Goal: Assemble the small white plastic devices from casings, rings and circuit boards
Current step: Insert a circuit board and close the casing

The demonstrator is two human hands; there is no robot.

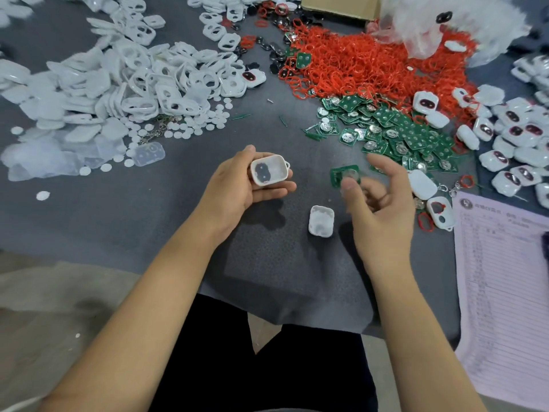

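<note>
While left hand [237, 185] cups open casing [269, 170], fingers curled round its edges, hollow side up; shell looks light, stiff, slick, best held by rims. Spare casing half [320, 220] lies below and between both grips on grey mat [148, 221]. Right hand [377, 200] pinches blurred green circuit board [344, 175] at thumb tip; thin, probably brittle, so grip edges. Board pile [395, 135] and red rings [365, 63] beyond right grip

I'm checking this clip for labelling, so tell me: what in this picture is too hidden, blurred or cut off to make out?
Head view, all of it:
- Circuit board in the right hand: motion blur smears it; the grip is unclear.
- Casing in the left hand: underside hidden by fingers.
- Paper form: print too small, cut off by the right edge.
- Plastic bag: contents blurred, cut off by the top edge.
</note>
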